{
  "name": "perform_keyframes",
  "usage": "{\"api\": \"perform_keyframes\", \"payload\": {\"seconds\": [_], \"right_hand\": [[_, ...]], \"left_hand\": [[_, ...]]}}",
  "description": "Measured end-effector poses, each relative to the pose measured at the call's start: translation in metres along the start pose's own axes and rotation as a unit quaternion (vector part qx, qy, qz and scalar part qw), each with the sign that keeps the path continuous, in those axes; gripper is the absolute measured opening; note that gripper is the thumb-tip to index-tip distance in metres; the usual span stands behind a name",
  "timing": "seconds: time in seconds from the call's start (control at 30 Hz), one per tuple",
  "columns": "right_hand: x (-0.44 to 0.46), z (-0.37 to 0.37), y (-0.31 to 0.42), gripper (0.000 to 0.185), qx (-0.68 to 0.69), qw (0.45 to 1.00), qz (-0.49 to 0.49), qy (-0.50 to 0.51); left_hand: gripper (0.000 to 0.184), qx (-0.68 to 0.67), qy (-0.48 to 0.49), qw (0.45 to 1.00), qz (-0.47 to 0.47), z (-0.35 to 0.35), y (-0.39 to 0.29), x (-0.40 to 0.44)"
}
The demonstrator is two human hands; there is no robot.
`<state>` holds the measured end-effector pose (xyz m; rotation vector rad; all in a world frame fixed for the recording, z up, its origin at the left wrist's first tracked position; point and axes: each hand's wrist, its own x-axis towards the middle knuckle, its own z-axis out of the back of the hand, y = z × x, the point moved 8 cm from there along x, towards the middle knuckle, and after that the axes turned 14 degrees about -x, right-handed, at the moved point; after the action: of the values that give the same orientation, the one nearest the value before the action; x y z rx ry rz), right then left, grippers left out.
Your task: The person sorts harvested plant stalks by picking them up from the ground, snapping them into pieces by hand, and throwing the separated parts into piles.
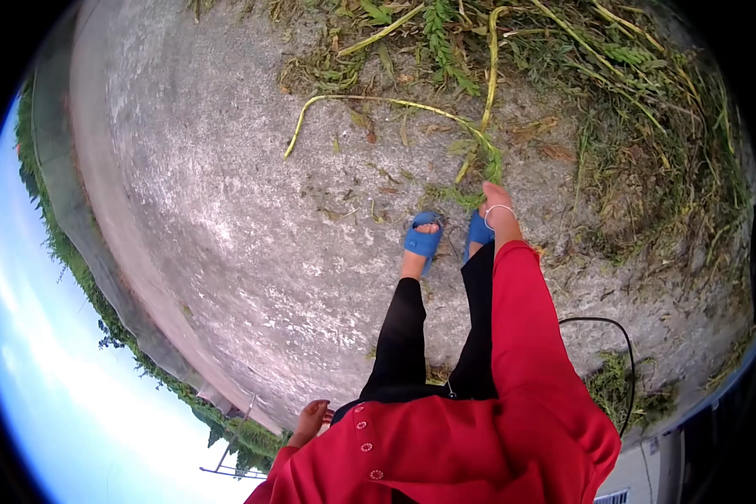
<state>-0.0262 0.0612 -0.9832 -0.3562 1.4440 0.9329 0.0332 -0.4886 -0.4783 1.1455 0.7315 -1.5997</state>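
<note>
My right hand (497, 198) reaches forward above one blue sandal, a white bracelet at its wrist. Its fingers are closed on a green leafy stem (493, 165), whose leafy end shows just beyond the fingertips. A long, bent yellow-green stalk (378, 99) lies close by and meets the leaves near this hand; I cannot tell if the two are one piece. Down by my hip, my left hand (312, 417) hangs with its fingers loosely bent and a little apart, and nothing shows in it.
Cut stalks and wilted greenery (647, 143) are heaped at the upper right on the rough concrete ground (227, 210). My feet wear blue sandals (422, 242). A black cable (626, 344) curves along the right. A low wall (101, 260) borders the left side.
</note>
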Motion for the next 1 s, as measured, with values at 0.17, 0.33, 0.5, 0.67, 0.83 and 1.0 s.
{"api": "perform_keyframes", "payload": {"seconds": [0.17, 0.33, 0.5, 0.67, 0.83, 1.0], "right_hand": [[-0.118, 0.021, 0.118, 0.012, -0.330, 0.857, 0.346, -0.193], [-0.269, 0.025, 0.204, 0.013, -0.279, 0.834, 0.448, -0.159], [-0.457, 0.039, 0.251, 0.013, -0.291, 0.736, 0.610, 0.028], [-0.551, 0.068, 0.220, 0.012, -0.402, 0.563, 0.711, 0.130], [-0.556, 0.102, 0.224, 0.020, -0.456, 0.540, 0.703, 0.073], [-0.547, 0.138, 0.282, 0.021, -0.444, 0.580, 0.680, -0.066]], "left_hand": [[0.026, 0.049, 0.025, 0.996, -0.076, -0.033, -0.090, 0.040], [0.030, 0.100, 0.078, 0.960, -0.250, -0.130, -0.257, 0.038], [0.059, -0.252, 0.259, 0.921, -0.145, -0.249, -0.365, 0.003], [0.057, -0.538, 0.409, 0.736, -0.023, -0.323, -0.437, -0.094], [0.029, -0.443, 0.549, 0.695, -0.136, -0.310, -0.469, -0.157], [0.026, -0.231, 0.475, 0.750, -0.399, -0.287, -0.501, -0.312]]}}
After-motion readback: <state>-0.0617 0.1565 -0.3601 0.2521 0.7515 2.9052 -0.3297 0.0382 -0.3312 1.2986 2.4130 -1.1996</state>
